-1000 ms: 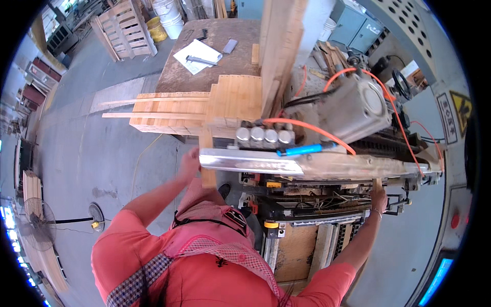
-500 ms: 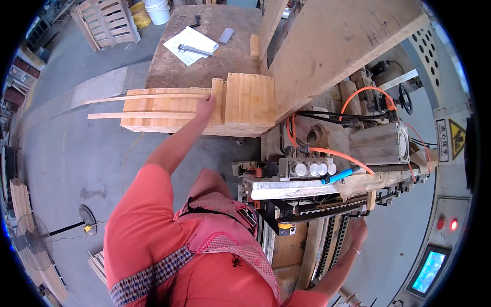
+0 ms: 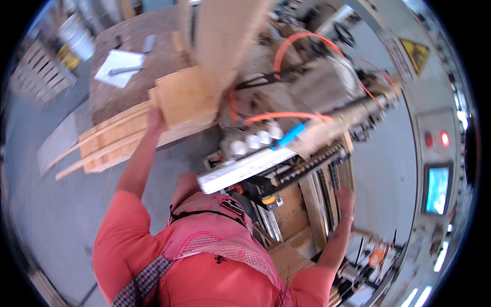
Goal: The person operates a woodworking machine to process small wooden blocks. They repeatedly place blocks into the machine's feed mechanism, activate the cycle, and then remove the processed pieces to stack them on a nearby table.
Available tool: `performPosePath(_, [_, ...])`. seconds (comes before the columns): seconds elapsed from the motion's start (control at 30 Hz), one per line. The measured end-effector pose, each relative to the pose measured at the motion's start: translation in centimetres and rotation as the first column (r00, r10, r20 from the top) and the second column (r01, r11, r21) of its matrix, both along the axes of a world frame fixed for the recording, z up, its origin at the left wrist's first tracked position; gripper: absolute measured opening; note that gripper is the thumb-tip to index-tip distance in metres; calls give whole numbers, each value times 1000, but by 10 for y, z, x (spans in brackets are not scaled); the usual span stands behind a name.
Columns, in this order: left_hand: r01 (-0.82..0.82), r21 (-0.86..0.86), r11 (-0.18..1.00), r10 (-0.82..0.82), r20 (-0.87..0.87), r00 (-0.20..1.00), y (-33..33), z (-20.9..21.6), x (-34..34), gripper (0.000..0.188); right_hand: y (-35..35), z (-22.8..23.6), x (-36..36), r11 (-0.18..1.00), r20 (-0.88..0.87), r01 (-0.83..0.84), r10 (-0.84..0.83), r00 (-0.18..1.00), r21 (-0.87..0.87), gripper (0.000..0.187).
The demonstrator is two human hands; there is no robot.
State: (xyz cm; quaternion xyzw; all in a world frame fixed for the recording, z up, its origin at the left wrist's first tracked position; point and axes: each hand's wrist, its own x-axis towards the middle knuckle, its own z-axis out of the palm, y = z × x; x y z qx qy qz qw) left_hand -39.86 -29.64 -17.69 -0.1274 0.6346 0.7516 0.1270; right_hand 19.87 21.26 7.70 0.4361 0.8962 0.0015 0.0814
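My left hand point(image 3: 155, 118) touches the end of the taller group of pale wooden slats point(image 3: 185, 97) on the table. Its fingers are blurred and partly hidden against the wood, so their grip is unclear. Lower slats point(image 3: 110, 146) stand in a row beside it, with two long thin strips point(image 3: 76, 168) lying across them and sticking out to the left. Stretched out to the right, my right hand point(image 3: 346, 198) is beside the machine's chain rail point(image 3: 323, 192) and a wooden strip point(image 3: 346, 171). Motion smears its fingers, and I cannot make out anything held.
A white-faced bar point(image 3: 245, 171) and orange hoses point(image 3: 286, 116) belong to the machine in front of me. The brown table point(image 3: 130, 36) bears paper point(image 3: 110, 77) and a caliper point(image 3: 125, 70). At right stands a control panel with a lit screen point(image 3: 436, 189). Boards point(image 3: 286, 260) lie beside my body.
The whole view has turned and shifted, with the table and slats now farther left and tilted. My left hand stays at the slats; my right hand stays by the rail.
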Motion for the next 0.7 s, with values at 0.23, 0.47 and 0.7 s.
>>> performPosePath(0.23, [-266, -98, 959, 261, -63, 963, -16, 14, 22, 50, 32, 19, -52, 996, -172, -44, 58, 983, 80, 31])
performPosePath(0.47, [-124, -507, 853, -65, -339, 938, -8, 48, 243, 27, 111, 4, -116, 982, -425, -78, 145, 893, 171, 44])
performPosePath(0.7, [590, -255, 766, -624, -76, 778, 174, 202, 392, 25, 156, -14, -174, 996, -280, -75, 84, 956, 44, 50])
